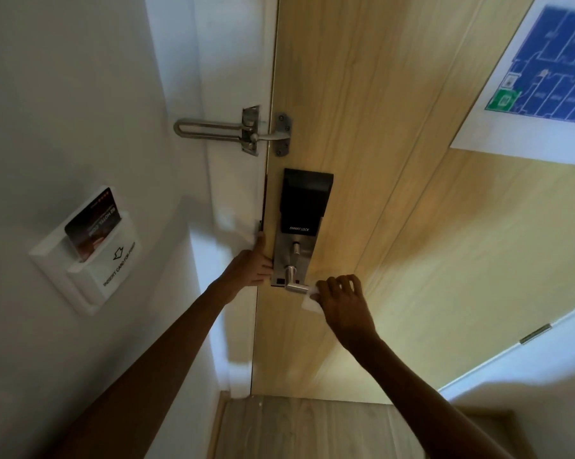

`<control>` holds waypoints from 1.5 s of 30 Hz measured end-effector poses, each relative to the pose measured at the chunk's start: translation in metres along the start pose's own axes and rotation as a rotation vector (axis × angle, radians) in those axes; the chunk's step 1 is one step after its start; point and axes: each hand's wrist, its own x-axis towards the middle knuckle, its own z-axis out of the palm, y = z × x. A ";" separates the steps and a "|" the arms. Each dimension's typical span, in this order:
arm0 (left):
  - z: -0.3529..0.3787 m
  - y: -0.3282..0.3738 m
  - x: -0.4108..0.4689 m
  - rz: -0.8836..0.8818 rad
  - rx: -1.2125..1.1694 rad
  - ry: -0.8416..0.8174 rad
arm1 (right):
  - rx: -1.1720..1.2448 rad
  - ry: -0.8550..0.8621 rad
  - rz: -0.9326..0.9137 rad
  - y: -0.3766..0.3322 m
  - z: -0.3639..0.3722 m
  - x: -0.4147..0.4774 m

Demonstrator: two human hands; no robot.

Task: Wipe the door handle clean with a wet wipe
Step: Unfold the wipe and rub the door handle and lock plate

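A: Where is the door handle (296, 286)?

B: Just below the middle of the frame. It is a silver lever on the metal plate of a lock (301, 226), whose black upper part reads "SMART LOCK". The lock sits near the left edge of a pale wooden door (362, 127).

A: And the wet wipe (311, 301)?

B: Small, white, bunched up. The right hand (344, 304) has its fingers curled closed around it, at the free end of the lever, lower center of the frame. The wipe touches the tip of the handle, and a corner of it hangs below the fingers.

A: What about the left hand (251, 265)?

B: It is flat and spread, holding nothing. It presses on the edge of the door just left of the lock plate, with 1 finger pointing up along the gap between door and frame.

A: Anything else near?

B: Above the lock, in the upper center, a metal swing-bar guard (246, 130) spans from the white door frame (233, 180) to the door. At the left of the frame a white card slot (90, 260) on the wall holds 1 dark key card (92, 220); its printed text reads "INSERT CARD FOR POWER". At the upper right, a blue floor plan (551, 67) is fixed to the door. A strip of wooden floor (312, 429) shows at the bottom.
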 end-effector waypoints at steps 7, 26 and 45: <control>-0.002 -0.003 0.006 -0.007 -0.006 0.014 | 0.072 -0.076 -0.001 -0.036 -0.004 0.017; 0.003 -0.005 0.004 0.024 0.000 -0.001 | 0.338 -0.121 0.487 0.097 -0.009 -0.047; 0.000 -0.013 0.013 0.067 0.004 0.033 | 1.298 0.150 1.173 -0.012 -0.041 -0.009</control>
